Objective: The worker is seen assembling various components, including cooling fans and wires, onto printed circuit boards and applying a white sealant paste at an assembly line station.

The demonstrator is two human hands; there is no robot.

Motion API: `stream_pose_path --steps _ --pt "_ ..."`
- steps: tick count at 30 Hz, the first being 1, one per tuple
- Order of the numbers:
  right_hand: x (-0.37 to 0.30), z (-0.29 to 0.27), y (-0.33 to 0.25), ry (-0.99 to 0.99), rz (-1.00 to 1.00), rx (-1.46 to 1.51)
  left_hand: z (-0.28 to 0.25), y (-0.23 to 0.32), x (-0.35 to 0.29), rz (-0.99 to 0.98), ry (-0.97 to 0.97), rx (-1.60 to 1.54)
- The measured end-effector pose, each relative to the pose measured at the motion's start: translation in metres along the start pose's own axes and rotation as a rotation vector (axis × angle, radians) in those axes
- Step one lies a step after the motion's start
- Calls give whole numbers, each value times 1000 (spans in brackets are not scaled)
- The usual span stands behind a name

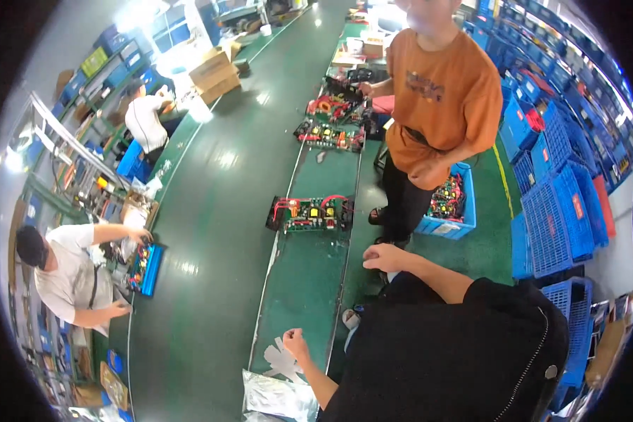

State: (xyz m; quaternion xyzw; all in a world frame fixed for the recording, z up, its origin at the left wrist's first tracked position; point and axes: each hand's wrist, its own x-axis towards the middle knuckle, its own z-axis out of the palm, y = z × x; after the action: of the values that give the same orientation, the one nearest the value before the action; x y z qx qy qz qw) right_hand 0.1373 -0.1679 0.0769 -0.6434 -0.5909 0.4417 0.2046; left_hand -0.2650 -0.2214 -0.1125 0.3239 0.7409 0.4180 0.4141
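Observation:
My left hand [295,344] is over the bench by its near end, its fingers curled together; whether anything is in them is too small to tell. Beside and under it lies a pale grey, flat piece with finger-like strips [281,361]. A clear plastic bag with silvery contents [278,395] lies just nearer to me. My right hand [383,257] hangs in the air past the bench's right edge, fingers curled in, what they hold hidden if anything. Farther up the bench sits a green circuit board assembly [311,214] with red wires and black ends, apart from both hands.
More circuit board assemblies [336,136] stand farther along the bench. A person in an orange shirt [439,91] stands at its right, near a blue crate of boards [446,204]. Left, across the wide green surface [204,211], a person in white [74,274] handles a blue-cased unit [146,269].

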Motion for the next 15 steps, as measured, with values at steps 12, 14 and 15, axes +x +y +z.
stream_pose_path --steps 12,14,15 --pt "-114 -22 87 55 201 183 57 5 -56 -216 -433 -156" --pt "-134 -56 110 -28 198 414 70 12 -45 416 -389 299" --pt "-147 -74 124 -96 217 661 78 17 -51 1006 -325 746"
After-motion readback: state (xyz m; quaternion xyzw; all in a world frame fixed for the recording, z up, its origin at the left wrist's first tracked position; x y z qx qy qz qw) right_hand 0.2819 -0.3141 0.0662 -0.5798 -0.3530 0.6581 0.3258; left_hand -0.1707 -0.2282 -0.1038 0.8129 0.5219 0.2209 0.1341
